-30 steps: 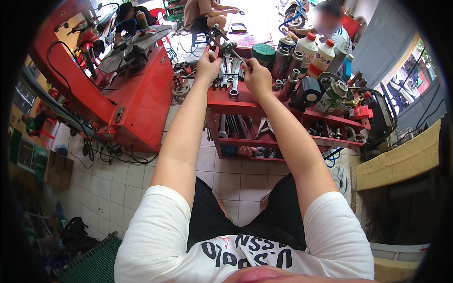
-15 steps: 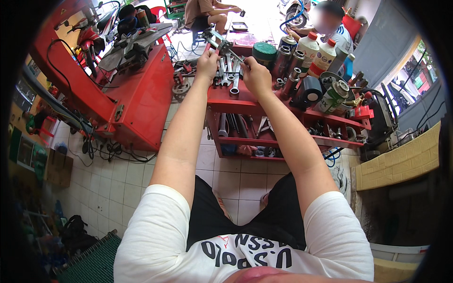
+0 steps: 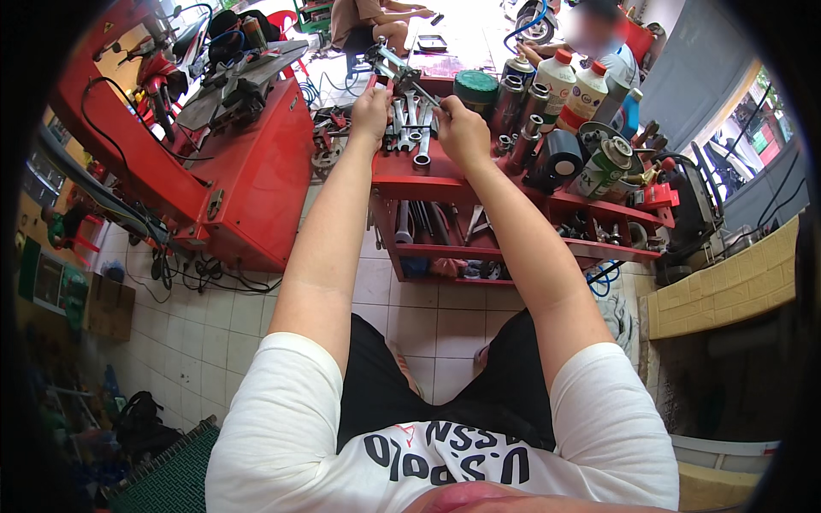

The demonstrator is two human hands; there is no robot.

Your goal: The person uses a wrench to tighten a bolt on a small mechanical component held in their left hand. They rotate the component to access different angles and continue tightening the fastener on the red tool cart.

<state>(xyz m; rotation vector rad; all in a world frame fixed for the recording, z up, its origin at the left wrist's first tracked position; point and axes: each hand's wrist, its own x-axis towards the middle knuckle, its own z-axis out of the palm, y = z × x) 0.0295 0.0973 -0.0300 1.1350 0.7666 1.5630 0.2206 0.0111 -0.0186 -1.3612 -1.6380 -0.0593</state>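
Observation:
Over the far left part of the red tool cart (image 3: 408, 177) is a silvery clamp-like metal tool (image 3: 408, 79) with a jaw-like far end and a slim bar. My right hand (image 3: 463, 135) is closed around the near end of that bar. Beside the tool's left side, my left hand (image 3: 370, 114) has its fingers curled shut; what lies inside them is hidden. Between my hands, several combination wrenches (image 3: 422, 154) rest on the cart top.
Right of my right hand stand tall metal sockets (image 3: 524, 144), a green-lidded tub (image 3: 475, 88), white bottles (image 3: 584, 97) and a spray can (image 3: 604, 168). A red machine (image 3: 261, 171) is on the left. Two people sit beyond the cart, one near a motorbike (image 3: 534, 26).
Both hands and the metal tool stay together, with my left hand slightly lower and further left. The view has shifted a little. The person at far right has leaned lower.

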